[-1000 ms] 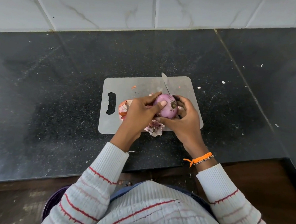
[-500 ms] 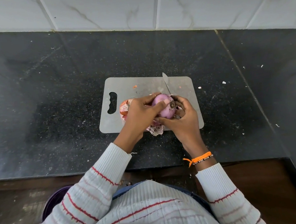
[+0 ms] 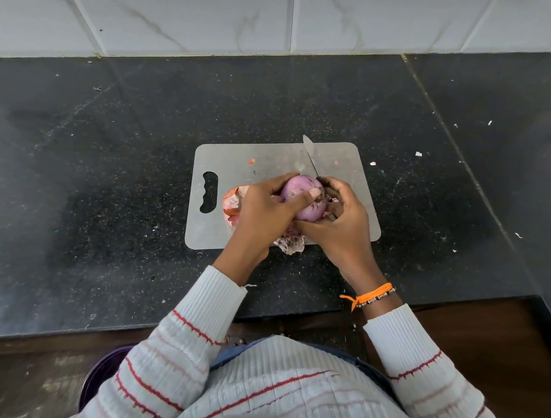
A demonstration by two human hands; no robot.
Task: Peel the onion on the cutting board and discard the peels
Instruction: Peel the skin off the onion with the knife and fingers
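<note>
A purple onion [image 3: 300, 192], mostly bare of skin, is held just above the grey cutting board [image 3: 264, 159]. My left hand [image 3: 264, 209] grips it from the left, thumb lying across its front near the root end. My right hand [image 3: 340, 224] cups it from the right and below, fingers curled round it. A knife blade [image 3: 309, 152] sticks out beyond my right hand over the board; its handle is hidden. Loose papery peels lie on the board to the left [image 3: 233, 200] and at the front edge [image 3: 289, 243].
The board lies on a dark speckled stone counter [image 3: 103, 188] with white tiles [image 3: 254, 11] behind. Small white scraps [image 3: 418, 154] dot the counter to the right. Below the counter edge at lower left, a purple container [image 3: 96, 374] is partly hidden by my sleeve.
The onion has turned in my hands; its root end now faces more to the right and down. My left thumb slid further across the onion toward the root.
</note>
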